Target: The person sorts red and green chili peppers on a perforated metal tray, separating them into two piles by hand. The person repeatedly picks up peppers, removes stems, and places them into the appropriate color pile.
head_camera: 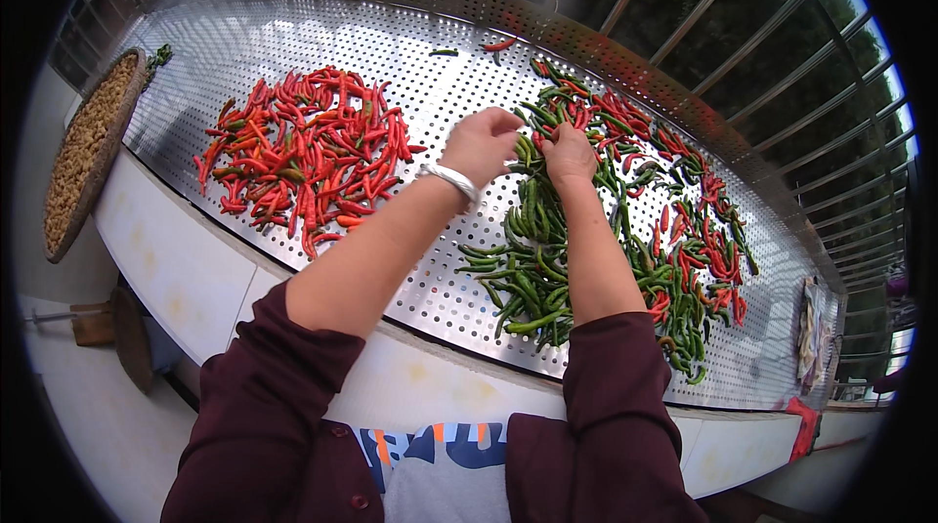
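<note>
My left hand (480,146), with a silver bangle on its wrist, is over the left edge of the mixed chili peppers, its fingers apart. Close beside it, my right hand (570,154) reaches into the upper part of the same peppers; its fingertips touch them, but whether it grips one cannot be told. Green chili peppers (538,281) lie below and left of my right forearm. Mixed red and green chili peppers (689,245) spread to the right. A separate pile of red chili peppers (315,142) lies on the left. All rest on a perforated metal sheet (440,259).
A round woven tray (132,94) holding small tan pieces leans at the far left. Metal railings (703,25) rise beyond the sheet's raised rim. A cloth (812,336) lies at the right end, near a red cloth (803,428). A white tiled ledge (440,384) runs in front.
</note>
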### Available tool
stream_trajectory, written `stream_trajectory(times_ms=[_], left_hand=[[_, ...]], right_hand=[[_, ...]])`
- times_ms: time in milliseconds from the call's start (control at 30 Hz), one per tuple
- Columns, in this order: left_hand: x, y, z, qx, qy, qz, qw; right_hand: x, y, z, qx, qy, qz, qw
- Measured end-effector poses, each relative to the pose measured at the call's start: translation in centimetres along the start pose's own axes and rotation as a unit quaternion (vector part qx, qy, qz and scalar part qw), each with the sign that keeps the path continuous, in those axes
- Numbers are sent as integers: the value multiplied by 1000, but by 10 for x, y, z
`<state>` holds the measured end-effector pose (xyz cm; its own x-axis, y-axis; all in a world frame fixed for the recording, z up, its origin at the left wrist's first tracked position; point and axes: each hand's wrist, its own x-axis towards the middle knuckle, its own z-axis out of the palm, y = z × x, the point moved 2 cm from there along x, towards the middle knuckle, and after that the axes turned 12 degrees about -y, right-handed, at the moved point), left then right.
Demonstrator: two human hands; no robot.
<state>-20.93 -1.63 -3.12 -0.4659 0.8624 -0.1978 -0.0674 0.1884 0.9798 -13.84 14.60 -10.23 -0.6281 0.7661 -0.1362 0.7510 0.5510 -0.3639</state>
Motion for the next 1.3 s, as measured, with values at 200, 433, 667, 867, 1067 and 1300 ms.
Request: stream_trajectory(times_ms=[200, 433, 667, 867, 1067, 1300], left_hand=[[-7, -7, 4, 41, -42, -19, 998], [12, -37, -70, 345, 117, 13, 931], [4, -42, -113, 515, 34, -84, 852], [-1, -41, -112, 634, -16, -137, 761], [2, -45, -116, 631, 6, -179, 755], [3, -42, -119, 587, -67, -233, 772]], right_hand=[[-3, -5, 2, -52, -38, -37, 997], [-6, -7, 3, -57, -50, -74, 994], [-4, -14, 7, -67, -66, -92, 991], [-4, -15, -3, 19, 33, -99, 994], [4, -96, 26, 233, -65, -201, 949], [-6, -137, 57, 228, -96, -210, 946]])
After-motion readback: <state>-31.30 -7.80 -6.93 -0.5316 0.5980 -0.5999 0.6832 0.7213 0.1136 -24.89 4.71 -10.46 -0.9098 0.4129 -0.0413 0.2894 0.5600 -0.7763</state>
